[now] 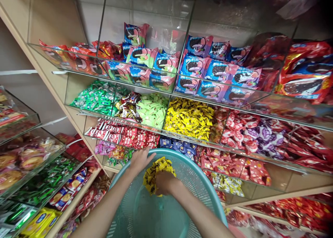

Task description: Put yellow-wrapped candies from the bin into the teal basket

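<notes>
A teal plastic basket (209, 182) with mesh sides stands in front of me, its mouth facing up. My left hand (139, 161) grips its far left rim, thumb lying along the edge. Inside the basket, my right hand (164, 183) is closed at a cluster of yellow-wrapped candies (151, 173); the fingertips are hidden from view. More candies of the same yellow kind (189, 118) fill a clear shelf bin just beyond the basket.
Clear-fronted shelves rise ahead, holding green candies (95, 97), pale green packets (153, 109), purple-wrapped candies (270, 134) and blue cookie packs (218, 69). Red packets (127, 132) lie close beyond the rim. Another shelf unit (26, 151) stands at the left.
</notes>
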`<state>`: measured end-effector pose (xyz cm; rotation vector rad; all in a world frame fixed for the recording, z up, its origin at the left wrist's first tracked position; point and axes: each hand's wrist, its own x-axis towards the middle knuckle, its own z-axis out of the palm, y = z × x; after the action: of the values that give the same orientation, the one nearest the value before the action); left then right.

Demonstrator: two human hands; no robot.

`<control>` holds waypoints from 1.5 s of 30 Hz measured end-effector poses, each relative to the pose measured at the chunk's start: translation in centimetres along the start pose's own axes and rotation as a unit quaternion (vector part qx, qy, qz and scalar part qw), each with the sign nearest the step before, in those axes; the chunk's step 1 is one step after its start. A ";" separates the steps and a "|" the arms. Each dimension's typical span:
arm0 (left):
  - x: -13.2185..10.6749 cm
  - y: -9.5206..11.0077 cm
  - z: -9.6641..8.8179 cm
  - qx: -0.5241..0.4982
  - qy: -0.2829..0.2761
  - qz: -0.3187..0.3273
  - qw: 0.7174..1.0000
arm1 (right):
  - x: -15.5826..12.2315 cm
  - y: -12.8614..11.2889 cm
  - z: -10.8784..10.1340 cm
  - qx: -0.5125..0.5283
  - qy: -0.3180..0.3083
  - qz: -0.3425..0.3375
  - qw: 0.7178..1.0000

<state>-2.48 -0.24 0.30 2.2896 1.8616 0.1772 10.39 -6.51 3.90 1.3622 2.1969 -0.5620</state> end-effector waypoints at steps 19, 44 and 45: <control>0.1 -0.1 0.4 0.020 0.010 0.004 1.000 | -3.9 1.6 -3.9 0.080 0.161 -0.072 0.981; -0.2 -0.4 0.7 -0.013 0.030 0.007 0.999 | -5.6 7.9 -8.7 0.033 0.522 0.091 0.847; -0.2 -0.4 0.7 -0.014 0.031 0.008 0.999 | -5.7 7.9 -8.8 0.030 0.514 0.089 0.852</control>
<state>-2.73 -0.42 -0.45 2.3063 1.8588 0.2761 17.99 -2.13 13.62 2.2117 2.7580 0.2863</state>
